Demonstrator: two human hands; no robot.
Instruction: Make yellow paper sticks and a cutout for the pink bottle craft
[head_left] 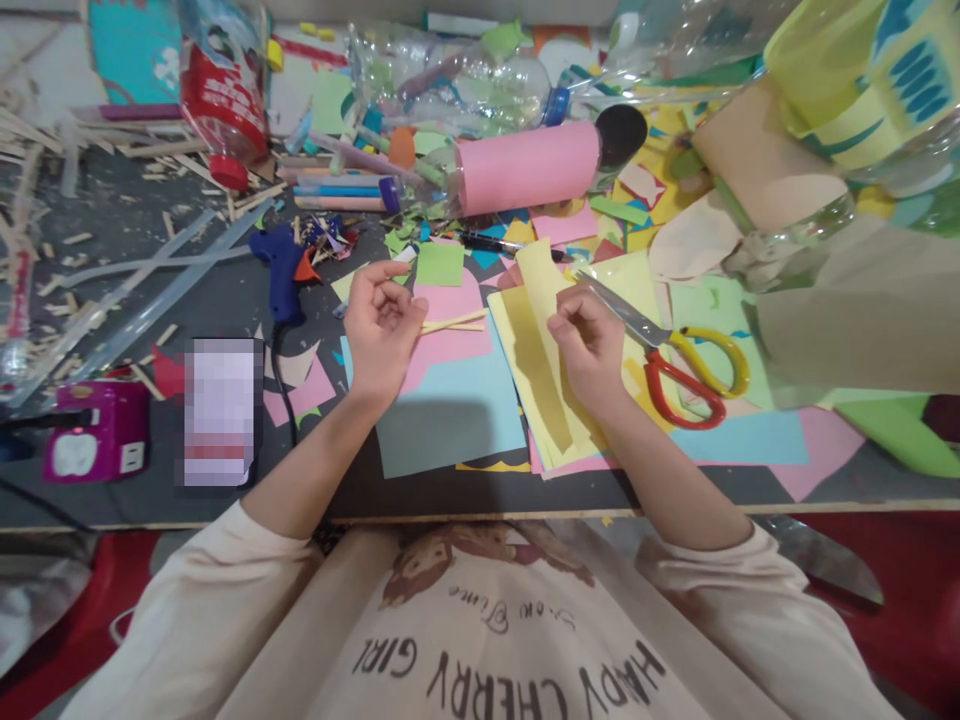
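My left hand [382,325] hovers palm up over pink paper [450,315], fingers curled, pinching thin pale strips [459,323] that stick out to the right. My right hand [589,345] rests on a stack of yellow paper [529,370], fingers curled in; what it grips, if anything, is hidden. Red and yellow scissors [679,365] lie just right of that hand, blades pointing up-left. A light blue sheet [457,405] lies between the two wrists.
A blue glue gun [283,270] lies left of my left hand. A pink-wrapped cylinder [529,165], plastic bottles [450,80], markers [345,190] and paper scraps crowd the back. A magenta power box [94,430] sits at the left; wooden sticks litter the far left.
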